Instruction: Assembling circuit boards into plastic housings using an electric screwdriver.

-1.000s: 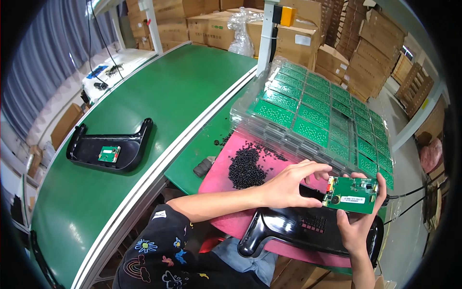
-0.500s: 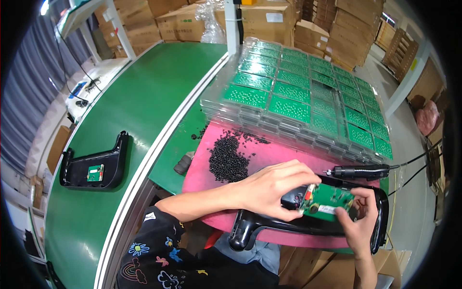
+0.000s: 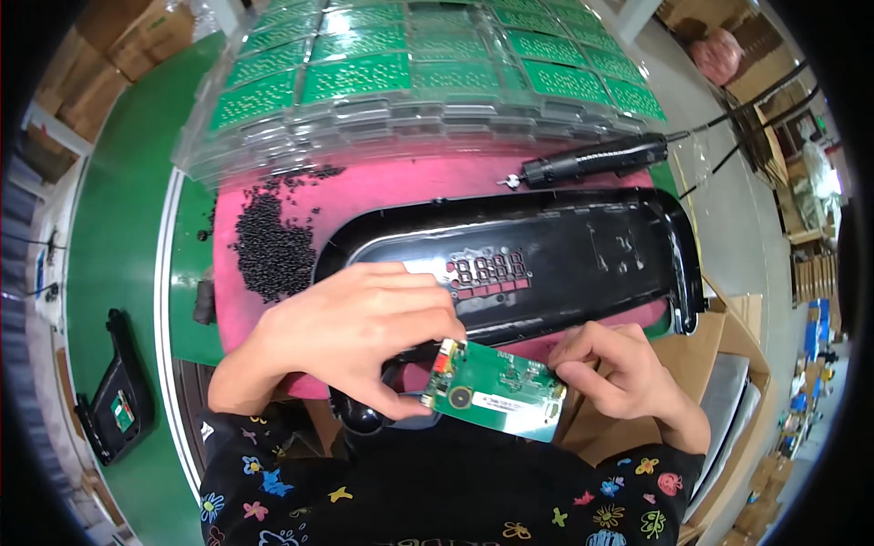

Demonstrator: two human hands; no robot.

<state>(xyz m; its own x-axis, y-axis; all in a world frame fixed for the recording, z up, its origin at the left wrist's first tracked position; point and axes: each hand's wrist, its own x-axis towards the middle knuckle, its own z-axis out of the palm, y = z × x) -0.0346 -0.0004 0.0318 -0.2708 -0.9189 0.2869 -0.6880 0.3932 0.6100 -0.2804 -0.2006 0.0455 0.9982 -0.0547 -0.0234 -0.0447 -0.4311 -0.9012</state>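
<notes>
Pink matting covers the worktop (image 3: 382, 187). Both hands pinch 1 green circuit board (image 3: 496, 389) over its near edge: left hand (image 3: 360, 332) at one end, right hand (image 3: 614, 369) at the other. Behind lie a black housing (image 3: 583, 264), partly hidden, black screws (image 3: 273, 246) and a screwdriver (image 3: 592, 161).

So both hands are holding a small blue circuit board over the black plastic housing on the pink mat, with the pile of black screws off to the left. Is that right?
Not quite: the circuit board is green, not blue, as the head view shows. The rest holds: the left hand and right hand grip it at its ends over the black plastic housing on the pink mat, with the black screws at the left.
</notes>
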